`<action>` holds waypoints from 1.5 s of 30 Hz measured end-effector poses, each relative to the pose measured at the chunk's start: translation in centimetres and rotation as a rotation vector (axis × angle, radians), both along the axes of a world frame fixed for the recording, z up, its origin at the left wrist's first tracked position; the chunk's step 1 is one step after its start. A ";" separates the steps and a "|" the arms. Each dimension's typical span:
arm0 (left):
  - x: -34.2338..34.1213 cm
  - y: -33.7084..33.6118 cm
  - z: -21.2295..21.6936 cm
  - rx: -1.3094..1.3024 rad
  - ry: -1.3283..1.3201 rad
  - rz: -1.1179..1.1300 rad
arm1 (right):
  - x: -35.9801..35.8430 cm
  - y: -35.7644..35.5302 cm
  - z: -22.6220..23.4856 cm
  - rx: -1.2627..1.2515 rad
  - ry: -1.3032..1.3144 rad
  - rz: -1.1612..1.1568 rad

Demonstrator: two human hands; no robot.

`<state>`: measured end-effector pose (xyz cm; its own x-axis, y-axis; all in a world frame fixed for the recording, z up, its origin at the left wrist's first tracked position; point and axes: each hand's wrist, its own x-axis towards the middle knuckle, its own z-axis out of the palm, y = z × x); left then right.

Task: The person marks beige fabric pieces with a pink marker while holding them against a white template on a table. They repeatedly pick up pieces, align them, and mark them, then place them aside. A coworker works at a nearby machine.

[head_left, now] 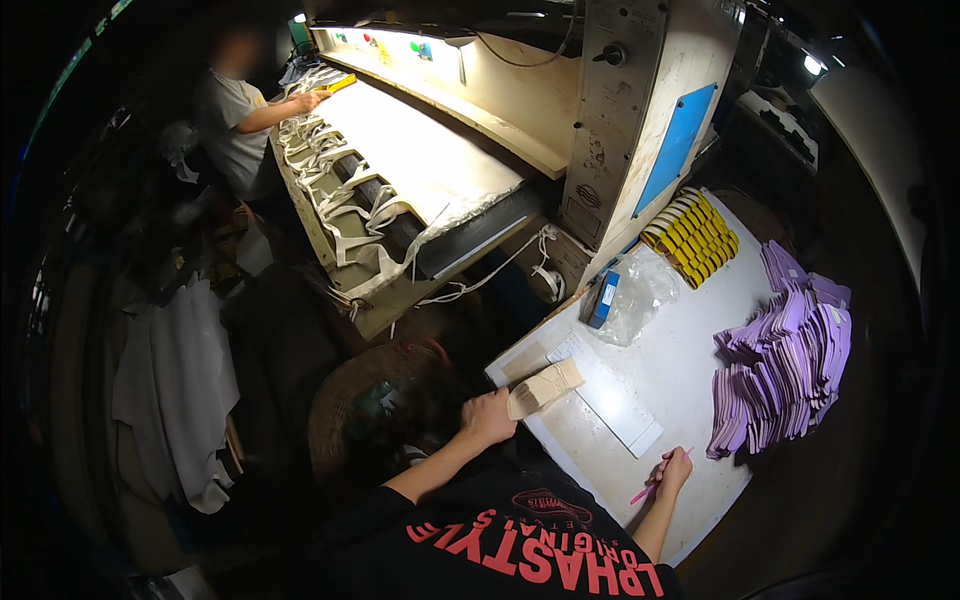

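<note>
At the near left edge of the white table [668, 375], my left hand [488, 418] is closed on one end of a tan stack of flat pieces [546, 389]. The stack's far end reaches over a pale flat board [607, 405] lying on the tabletop. Light handwriting-like marks show on the stack's top. My right hand [673, 470] is closed round a pink pen [644, 492], which slants down to the left over the table, right of the board's near end. Whether the pen's tip touches the table I cannot tell.
Purple cut pieces [785, 360] stand stacked along the table's right side. Yellow-and-black banded pieces [692, 238], a clear plastic bag [642, 297] and a blue box [604, 300] lie at the back. Far left, a person [235, 120] holds a yellow tool at a lit machine bed [420, 150].
</note>
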<state>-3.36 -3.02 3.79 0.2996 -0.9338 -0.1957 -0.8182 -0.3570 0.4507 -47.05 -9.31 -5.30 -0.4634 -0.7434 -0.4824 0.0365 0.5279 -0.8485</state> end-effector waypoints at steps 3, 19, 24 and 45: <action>0.2 -0.3 0.0 -0.145 -0.052 -0.036 | -0.1 0.1 -0.2 0.012 -0.022 0.001; 0.2 -0.8 1.2 -0.022 0.016 0.133 | -0.1 0.0 0.5 0.043 -0.022 0.007; 1.9 -0.3 2.2 0.062 0.113 0.149 | 0.0 -0.3 0.1 0.001 -0.106 -0.016; 6.5 1.4 17.8 -1.040 0.565 0.122 | 0.9 0.0 0.4 0.018 -0.049 -0.058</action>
<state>3.14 -1.59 21.54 0.5121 -0.6939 0.5062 -0.3964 0.3319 0.8560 -46.14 -9.36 -4.89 -0.4811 -0.7070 -0.5184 0.1090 0.5385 -0.8355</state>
